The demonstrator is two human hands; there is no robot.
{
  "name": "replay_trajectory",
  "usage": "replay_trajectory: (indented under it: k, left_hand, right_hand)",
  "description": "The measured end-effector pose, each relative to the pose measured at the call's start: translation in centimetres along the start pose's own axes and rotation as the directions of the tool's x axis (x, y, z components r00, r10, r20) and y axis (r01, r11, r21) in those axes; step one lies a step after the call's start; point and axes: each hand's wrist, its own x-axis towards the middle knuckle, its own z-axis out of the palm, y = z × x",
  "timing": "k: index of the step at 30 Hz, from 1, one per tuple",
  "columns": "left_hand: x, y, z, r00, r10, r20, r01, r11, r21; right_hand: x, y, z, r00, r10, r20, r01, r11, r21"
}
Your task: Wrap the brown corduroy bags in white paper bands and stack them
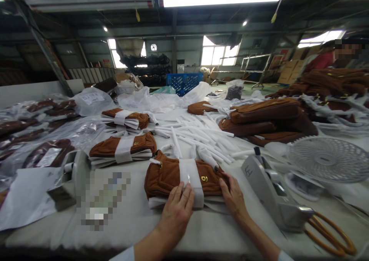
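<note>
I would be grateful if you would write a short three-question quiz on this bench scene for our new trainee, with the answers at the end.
1. Multiple choice: what are the fingertips of the left hand resting on?
A. The tape dispenser
B. The white band around the brown bag
C. The tabletop

2. True or false: in this view, the white fan stands to the right of that bag.

3. Fill in the blank: the small emblem on the front of the bag, near the right hand, is ____ in colour.

Key: 1. B; 2. True; 3. gold
</note>
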Motion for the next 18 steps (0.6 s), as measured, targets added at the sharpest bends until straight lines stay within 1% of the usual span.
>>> replay_trajectory:
  k: [4, 7, 9, 11, 12, 13, 15, 16, 17, 18]
  left_hand:
    - [-0.1, -0.2, -0.4, 1.000, 0.000, -0.019, -0.001, 0.997, -0.075]
    - [-0.5, -0.2, -0.7, 1.000, 0.010, 0.017, -0.008, 0.990, -0.140]
    - [-0.5, -0.1, -1.1, 1.000, 0.004, 0.027, 0.002, 0.974, -0.226]
    - [-0.3, 0.0, -2.0, 0.999, -0.045, 0.009, 0.045, 0.925, -0.378]
    - [-0.1, -0.1, -2.8, 0.995, -0.097, 0.005, 0.087, 0.873, -0.480]
    - [0.1, -0.2, -3.7, 0.986, -0.165, 0.022, 0.146, 0.795, -0.588]
    - [0.3, -0.8, -6.3, 0.952, -0.286, 0.107, 0.258, 0.569, -0.781]
    - [0.2, -1.3, -7.7, 0.938, -0.314, 0.148, 0.286, 0.459, -0.841]
    - [-0.1, -1.9, -9.2, 0.934, -0.319, 0.158, 0.283, 0.395, -0.874]
    - [-0.5, -2.6, -10.6, 0.941, -0.309, 0.139, 0.259, 0.393, -0.882]
  right_hand:
    - [0.0, -0.1, -0.1, 1.000, 0.008, 0.008, -0.008, 1.000, -0.011]
    - [0.0, -0.2, -0.1, 1.000, 0.011, 0.017, -0.011, 1.000, -0.019]
    - [-0.1, -0.3, -0.1, 1.000, 0.002, 0.020, -0.001, 1.000, -0.019]
    - [-0.1, -0.3, -0.2, 1.000, -0.005, 0.018, 0.005, 1.000, -0.022]
    - [-0.1, -0.3, -0.2, 1.000, -0.004, 0.015, 0.004, 1.000, -0.024]
    - [-0.1, -0.3, -0.2, 1.000, -0.002, 0.012, 0.002, 1.000, -0.025]
    - [-0.1, -0.3, -0.1, 1.000, 0.004, 0.009, -0.004, 1.000, -0.022]
    - [-0.1, -0.3, -0.1, 1.000, 0.007, 0.010, -0.006, 1.000, -0.020]
    - [-0.1, -0.4, -0.1, 1.000, 0.009, 0.011, -0.009, 1.000, -0.018]
    - [-0.1, -0.4, 0.0, 1.000, 0.012, 0.012, -0.012, 1.000, -0.018]
